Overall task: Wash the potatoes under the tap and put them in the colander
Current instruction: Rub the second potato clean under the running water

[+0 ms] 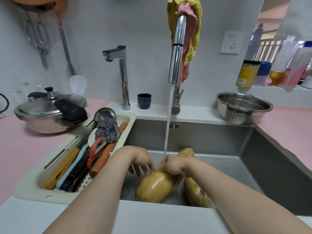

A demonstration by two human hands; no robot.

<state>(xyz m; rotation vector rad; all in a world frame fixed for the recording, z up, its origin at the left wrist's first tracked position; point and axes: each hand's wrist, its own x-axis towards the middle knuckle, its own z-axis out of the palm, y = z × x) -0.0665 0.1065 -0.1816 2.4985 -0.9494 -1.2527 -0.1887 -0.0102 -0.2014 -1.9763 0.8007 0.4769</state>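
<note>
While water runs down from the tap, I hold the big potato low in the sink, right under the stream. My right hand is curled round its far end and grips it. My left hand has its fingers stretched out at that same end; they look blurry. I think this potato is only being washed now. The colander sits on the worktop at the back right, and I can see nothing in it. So all the putting-in is left to do. I count three potatoes: the one I hold, a second potato beside it, and a third potato behind my hands. I count one colander and one running tap.
</note>
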